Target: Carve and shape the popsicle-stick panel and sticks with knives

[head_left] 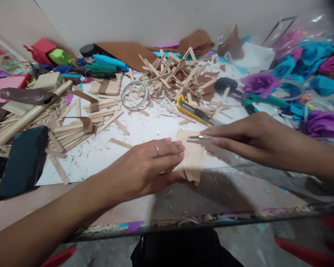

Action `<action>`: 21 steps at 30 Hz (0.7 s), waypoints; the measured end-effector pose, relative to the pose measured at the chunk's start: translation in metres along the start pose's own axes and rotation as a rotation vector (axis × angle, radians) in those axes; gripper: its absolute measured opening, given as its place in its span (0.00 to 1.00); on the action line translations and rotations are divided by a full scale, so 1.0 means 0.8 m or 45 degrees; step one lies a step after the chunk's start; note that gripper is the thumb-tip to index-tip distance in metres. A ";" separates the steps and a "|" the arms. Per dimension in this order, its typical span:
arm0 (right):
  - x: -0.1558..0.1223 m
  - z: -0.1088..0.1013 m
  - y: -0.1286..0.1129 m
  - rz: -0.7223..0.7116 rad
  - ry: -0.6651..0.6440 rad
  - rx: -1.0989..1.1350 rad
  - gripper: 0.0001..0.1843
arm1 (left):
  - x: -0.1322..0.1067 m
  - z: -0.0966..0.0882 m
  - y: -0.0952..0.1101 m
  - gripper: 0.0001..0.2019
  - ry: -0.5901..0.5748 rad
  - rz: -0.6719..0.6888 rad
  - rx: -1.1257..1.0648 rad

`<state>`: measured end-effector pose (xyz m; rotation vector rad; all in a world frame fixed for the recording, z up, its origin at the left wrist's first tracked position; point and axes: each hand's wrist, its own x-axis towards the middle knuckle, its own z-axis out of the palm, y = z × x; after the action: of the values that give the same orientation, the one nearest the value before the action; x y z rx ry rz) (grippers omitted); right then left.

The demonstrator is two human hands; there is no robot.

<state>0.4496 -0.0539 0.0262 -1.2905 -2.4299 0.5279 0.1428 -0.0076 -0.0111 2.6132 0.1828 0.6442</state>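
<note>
A small flat panel of pale wooden craft sticks [194, 157] lies at the front edge of the white paper. My left hand [153, 163], with a ring on one finger, grips its left side, fingertips on top and thumb lower down by its edge. Over the panel's upper right, my right hand [247, 139] pinches a slim metal tool [196, 137] between thumb and fingers. Its narrow tip points left across the wood; its exact kind I cannot make out. Just behind lies a yellow and black utility knife [193, 111].
Loose craft sticks [172, 74] are heaped at the back. A tape roll [134, 95] lies left of them. A dark phone [22, 161] rests at the left, green-handled pliers [267, 102] and paper flowers [303, 70] at the right. The table's front edge [183, 222] is near.
</note>
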 end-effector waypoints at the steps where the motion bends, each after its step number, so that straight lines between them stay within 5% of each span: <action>1: 0.006 0.001 -0.001 -0.014 0.026 -0.019 0.20 | 0.000 0.001 -0.001 0.19 0.012 -0.014 -0.003; 9: 0.026 0.034 0.014 -0.012 0.242 -0.249 0.21 | 0.009 0.009 -0.008 0.13 0.102 0.011 0.065; 21: 0.009 0.052 0.002 -0.044 0.224 -0.428 0.20 | 0.019 0.020 0.003 0.05 0.016 -0.053 0.323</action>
<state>0.4282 -0.0536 -0.0099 -1.3522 -2.4559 -0.0091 0.1636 -0.0124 -0.0166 2.8390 0.3426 0.6615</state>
